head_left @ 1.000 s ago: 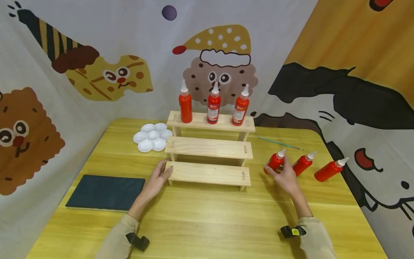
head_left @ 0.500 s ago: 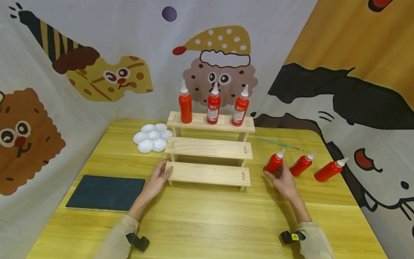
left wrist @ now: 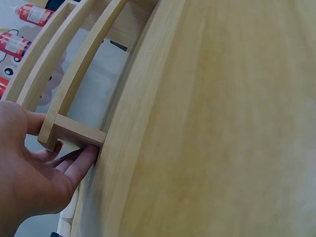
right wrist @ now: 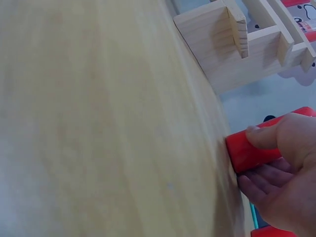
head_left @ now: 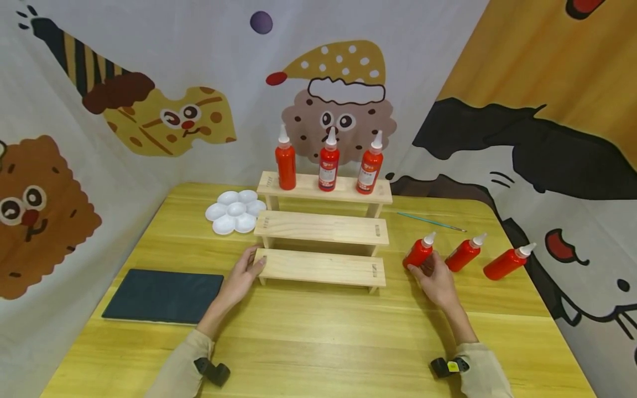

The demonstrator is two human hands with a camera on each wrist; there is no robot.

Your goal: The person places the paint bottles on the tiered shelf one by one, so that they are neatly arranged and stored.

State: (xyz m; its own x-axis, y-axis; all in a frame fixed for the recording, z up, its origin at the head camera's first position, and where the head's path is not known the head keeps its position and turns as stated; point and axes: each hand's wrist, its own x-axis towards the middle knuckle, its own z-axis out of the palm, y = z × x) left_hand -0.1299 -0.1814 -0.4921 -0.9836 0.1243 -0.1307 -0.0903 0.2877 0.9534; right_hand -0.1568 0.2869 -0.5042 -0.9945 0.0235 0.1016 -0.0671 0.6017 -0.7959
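Observation:
A three-tier wooden step rack (head_left: 320,266) stands mid-table. My left hand (head_left: 242,275) grips the left end of its lowest step; in the left wrist view the thumb lies over the board and the fingers (left wrist: 81,168) against the side support. To the right of the rack my right hand (head_left: 438,281) holds a red squeeze bottle (head_left: 418,253) with a white pointed cap, thumb on one side and fingers on the other. In the right wrist view this bottle's base (right wrist: 242,153) is right at the tabletop. Two more red bottles, one nearer (head_left: 464,254) and one farther right (head_left: 505,263), stand beside that hand.
Three red bottles (head_left: 328,168) stand on the top step. A white flower-shaped palette (head_left: 236,208) lies left of the rack, and a dark rectangular board (head_left: 162,296) lies at front left. Behind the right-hand bottles is a thin teal paintbrush (head_left: 430,220). A printed cloth hangs behind the table.
The right hand and its bottle have shifted slightly left and toward the table's front, away from the neighbouring bottle. The left hand has stayed on the rack.

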